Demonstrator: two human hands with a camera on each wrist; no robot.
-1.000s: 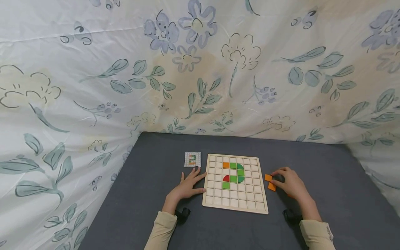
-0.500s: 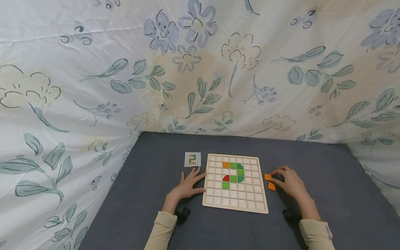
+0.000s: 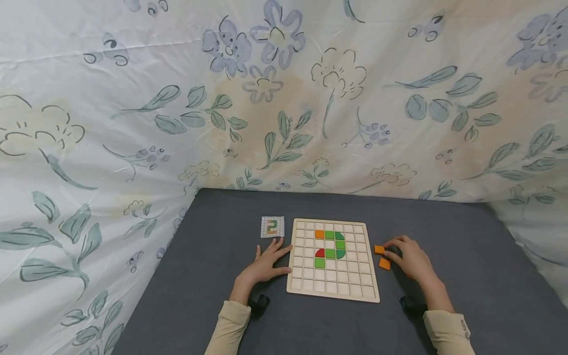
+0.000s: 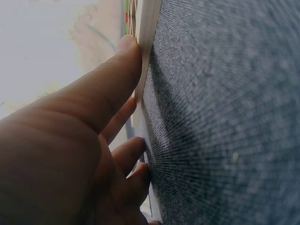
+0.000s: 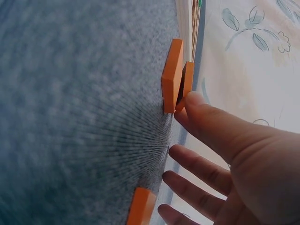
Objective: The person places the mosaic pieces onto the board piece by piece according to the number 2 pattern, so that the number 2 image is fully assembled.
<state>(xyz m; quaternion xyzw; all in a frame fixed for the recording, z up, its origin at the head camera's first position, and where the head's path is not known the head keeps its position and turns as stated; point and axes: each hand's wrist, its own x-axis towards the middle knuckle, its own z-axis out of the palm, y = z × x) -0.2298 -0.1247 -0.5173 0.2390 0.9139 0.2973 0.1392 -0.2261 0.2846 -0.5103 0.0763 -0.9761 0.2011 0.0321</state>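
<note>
A square wooden grid board [image 3: 355, 286] lies on the table, with orange, green and red tiles set in its cells. My left hand [image 3: 262, 266] is spread at the board's left side, thumb and fingertips at its edge; in the left wrist view the thumb [image 4: 108, 89] lies against the wooden rim. Beyond the board's right edge, my right hand [image 3: 412, 259] pinches an orange square tile [image 5: 186, 84] between thumb and index finger. Right beside it is a second orange tile [image 3: 384, 264]. A third orange tile [image 5: 140, 208] shows low in the right wrist view, hidden in the head view.
A small printed card [image 3: 272, 227] with a coloured grid pattern lies past the left fingertips. Dark grey cloth [image 3: 337, 325] covers the table. Flowered fabric [image 3: 284, 98] hangs behind and at the sides. Each wrist carries a black camera.
The head view has shifted slightly. Both hands keep almost the same place, with the right fingertips still at the upper orange tile. The tiles on the board are unchanged.
</note>
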